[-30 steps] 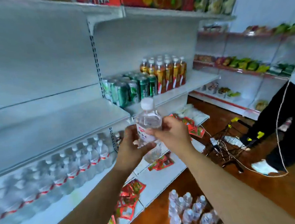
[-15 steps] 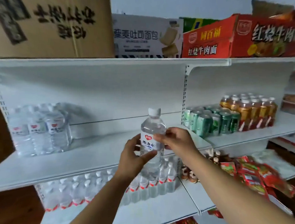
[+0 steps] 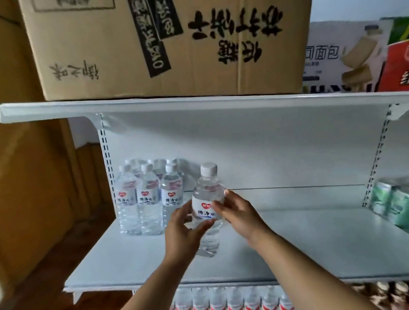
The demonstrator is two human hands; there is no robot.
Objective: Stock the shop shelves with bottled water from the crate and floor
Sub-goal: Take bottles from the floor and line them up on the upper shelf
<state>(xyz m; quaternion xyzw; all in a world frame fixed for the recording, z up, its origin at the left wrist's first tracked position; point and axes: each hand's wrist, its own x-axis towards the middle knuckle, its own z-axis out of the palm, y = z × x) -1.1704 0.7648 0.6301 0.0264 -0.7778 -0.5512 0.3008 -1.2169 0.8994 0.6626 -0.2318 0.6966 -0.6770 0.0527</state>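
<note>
Above the white middle shelf, both hands hold one upright water bottle: left hand fingers wrap its lower body, right hand fingers pinch its label, near the stocked bottles.

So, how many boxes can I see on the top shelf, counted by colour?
Brown box: 1
White box: 1
Green box: 1
Red box: 1
Total: 4
</note>
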